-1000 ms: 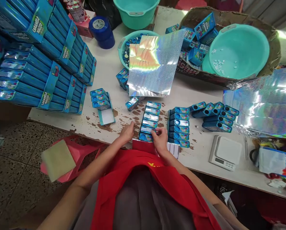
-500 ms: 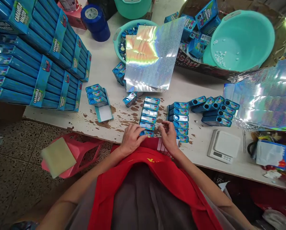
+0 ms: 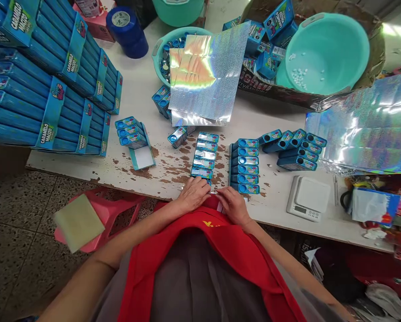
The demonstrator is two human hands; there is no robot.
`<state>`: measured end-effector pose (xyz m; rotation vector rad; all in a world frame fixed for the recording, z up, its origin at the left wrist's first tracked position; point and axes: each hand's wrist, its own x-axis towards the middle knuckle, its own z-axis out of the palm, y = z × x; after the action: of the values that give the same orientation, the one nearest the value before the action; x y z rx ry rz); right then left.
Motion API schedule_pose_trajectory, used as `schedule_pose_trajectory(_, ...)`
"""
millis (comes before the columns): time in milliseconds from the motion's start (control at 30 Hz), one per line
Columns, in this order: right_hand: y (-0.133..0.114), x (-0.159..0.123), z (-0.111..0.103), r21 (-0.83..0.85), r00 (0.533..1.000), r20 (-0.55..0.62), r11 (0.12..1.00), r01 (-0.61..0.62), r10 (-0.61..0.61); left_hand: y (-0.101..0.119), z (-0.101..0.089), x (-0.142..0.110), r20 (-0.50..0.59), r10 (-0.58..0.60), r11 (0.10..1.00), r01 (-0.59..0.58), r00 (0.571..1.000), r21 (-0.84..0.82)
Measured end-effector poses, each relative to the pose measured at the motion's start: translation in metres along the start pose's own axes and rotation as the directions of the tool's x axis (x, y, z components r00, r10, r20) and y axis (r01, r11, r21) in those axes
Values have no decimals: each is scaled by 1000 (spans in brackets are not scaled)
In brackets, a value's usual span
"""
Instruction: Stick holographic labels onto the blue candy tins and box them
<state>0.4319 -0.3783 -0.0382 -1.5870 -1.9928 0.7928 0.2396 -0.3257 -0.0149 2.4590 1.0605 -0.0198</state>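
Note:
At the table's front edge, my left hand (image 3: 194,195) is closed, its fingers bent together over the near end of a row of blue candy tins (image 3: 203,162). My right hand (image 3: 234,205) pinches just to the right of it, fingertips close to the left ones. A thin shiny edge shows between the two hands; what it belongs to is too small to tell. Right of that row stands a second row of blue tins (image 3: 248,169) in a tray. Holographic sheets (image 3: 209,91) lie behind, partly over a green basin (image 3: 157,53) of small round pieces.
Stacked trays of blue tins (image 3: 57,112) fill the left. An open tray (image 3: 142,156) holds several tins. More tins (image 3: 297,164) and a white scale (image 3: 311,194) stand right. A cardboard box (image 3: 267,89) holds a green tub (image 3: 351,58). A red stool (image 3: 116,219) stands below.
My hands have come closer together at the row's near end. The left fingers now cover the nearest tin, and the right hand has closed from a loose curl into a pinch.

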Motion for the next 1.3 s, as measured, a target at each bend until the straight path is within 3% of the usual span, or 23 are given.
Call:
schedule_pose_trajectory(167, 1, -2, -7, 160, 999, 21, 986, -41, 39, 8, 4, -1, 23, 24, 999, -24, 999, -30)
schedule_pose_trajectory(433, -2, -16, -12, -255, 993, -36, 962, 101, -114, 16, 5, -4, 48, -88, 985, 94, 995, -146)
schedule_pose_trajectory(633, 3, -25, -12, -244, 981, -27, 953, 179, -191, 19, 8, -6, 30, -149, 973, 152, 988, -175)
schedule_pose_trajectory(767, 6, -22, -10, -202, 985, -73, 969, 141, -158, 21, 8, -9, 38, -136, 971, 141, 990, -193)
schedule_pose_trajectory(867, 9, -17, -9, -117, 994, 15, 987, 113, -112, 23, 10, -11, 49, -138, 967, 146, 989, -207)
schedule_pose_trajectory(1000, 14, -8, -13, 117, 988, 149, 993, 23, -40, 24, 14, -15, 59, -116, 978, 125, 991, -168)
schedule_pose_trajectory(1200, 18, 7, -25, 320, 916, 397, 926, -200, 60, 27, 14, -19, 87, -209, 941, 224, 974, -253)
schedule_pose_trajectory(1300, 16, 9, -25, 268, 928, 372, 959, -93, -14, 27, 16, -19, 145, -242, 904, 277, 960, -327)
